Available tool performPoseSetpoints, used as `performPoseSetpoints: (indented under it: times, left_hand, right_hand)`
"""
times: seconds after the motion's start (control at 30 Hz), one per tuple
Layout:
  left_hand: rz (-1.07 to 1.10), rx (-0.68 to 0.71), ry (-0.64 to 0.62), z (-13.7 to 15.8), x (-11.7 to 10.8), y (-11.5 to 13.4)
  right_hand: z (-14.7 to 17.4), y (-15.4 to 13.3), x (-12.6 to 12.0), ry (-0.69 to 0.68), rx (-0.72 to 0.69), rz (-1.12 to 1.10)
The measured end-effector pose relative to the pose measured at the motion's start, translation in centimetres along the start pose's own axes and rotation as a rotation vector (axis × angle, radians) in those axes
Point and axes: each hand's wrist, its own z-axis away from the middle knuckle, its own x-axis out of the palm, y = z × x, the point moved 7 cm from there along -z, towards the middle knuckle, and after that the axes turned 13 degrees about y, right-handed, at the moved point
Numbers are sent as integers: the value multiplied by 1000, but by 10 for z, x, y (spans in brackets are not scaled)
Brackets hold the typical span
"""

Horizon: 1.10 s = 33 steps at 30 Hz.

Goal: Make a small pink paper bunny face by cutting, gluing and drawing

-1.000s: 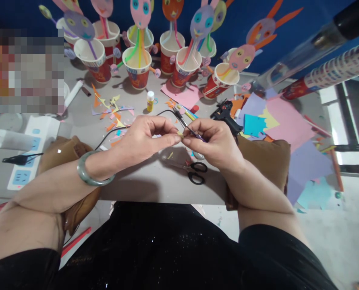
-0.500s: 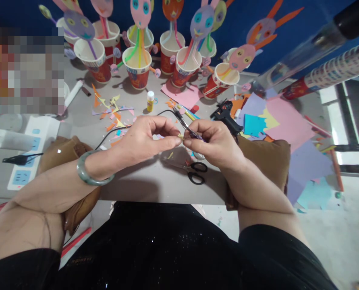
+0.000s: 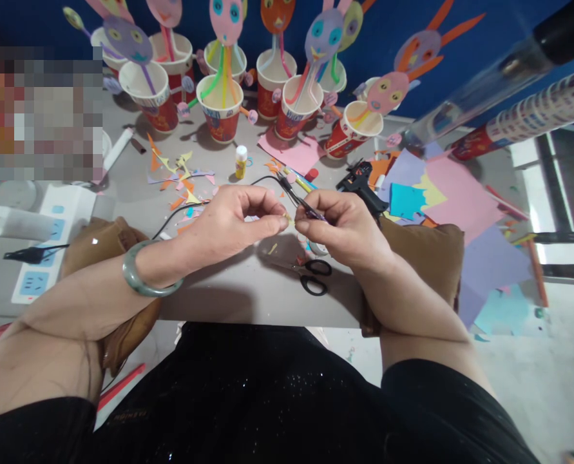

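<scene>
My left hand (image 3: 245,219), a bangle on its wrist, pinches a tiny yellow scrap of paper (image 3: 287,218) between thumb and index finger. Facing it across a small gap, my right hand (image 3: 342,222) is closed on a slim dark tool (image 3: 302,202), tweezers-like, whose narrow end points up and away to the left. Most of its other end is hidden by my fingers. Below the hands, scissors with black handles (image 3: 314,277) lie on the table, a small yellow sliver (image 3: 272,248) beside their blades.
Red paper cups (image 3: 220,116) carrying paper animal faces stand along the back. A glue bottle (image 3: 240,162), paper scraps (image 3: 185,174) and a black glue gun (image 3: 363,187) lie nearer. Coloured sheets (image 3: 460,193) are at right, a power strip (image 3: 42,258) at left. Brown cushions (image 3: 422,264) sit under both forearms.
The fingertips have drawn slightly apart, my left ones shifting a little left with the yellow scrap. The tool stays in my right hand, its angle nearly unchanged.
</scene>
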Motion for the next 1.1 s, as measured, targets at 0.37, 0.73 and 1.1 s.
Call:
performPoseSetpoints:
  times: [0.37,0.73,1.1]
  left_hand:
    - [-9,-48,48,0,-4,2]
    - [11,-41,40,0,-5,0]
    - [2,-37,26,-1,-4,2]
  right_hand:
    - [-8,6,-13,41,50,54]
    - [-9,11,-19,49,4,28]
    - [-7,-15,-19,-21,-67,207]
